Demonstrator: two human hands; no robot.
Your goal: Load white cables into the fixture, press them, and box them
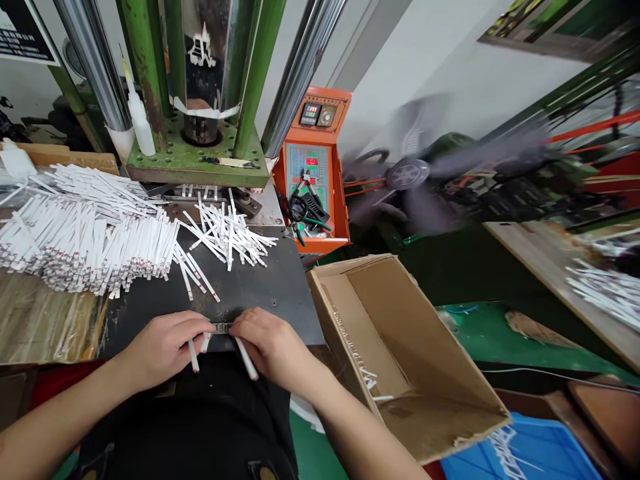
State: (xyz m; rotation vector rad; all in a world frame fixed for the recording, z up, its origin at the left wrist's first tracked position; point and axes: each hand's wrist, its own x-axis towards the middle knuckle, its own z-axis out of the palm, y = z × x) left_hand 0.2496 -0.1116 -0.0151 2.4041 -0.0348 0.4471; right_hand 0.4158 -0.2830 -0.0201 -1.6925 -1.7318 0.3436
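Observation:
My left hand (170,341) is closed at the front edge of the dark work plate (155,313), and two thin white strips (193,357) stick out below its fingers. My right hand (270,343) is closed beside it, with another white strip (247,360) pointing down toward my lap. Between my fingertips shows a small slotted metal piece (221,328); its ends are hidden by my fingers. Beyond my hands lies a loose heap of white strips (233,233), and a larger pile of white strips (85,240) spreads to the left.
A green press (200,160) stands at the back. To its right is an orange control box (343,207) with pliers on it. An open cardboard box (430,347) sits at right, above a blue bin (545,447). A fan (407,173) spins behind.

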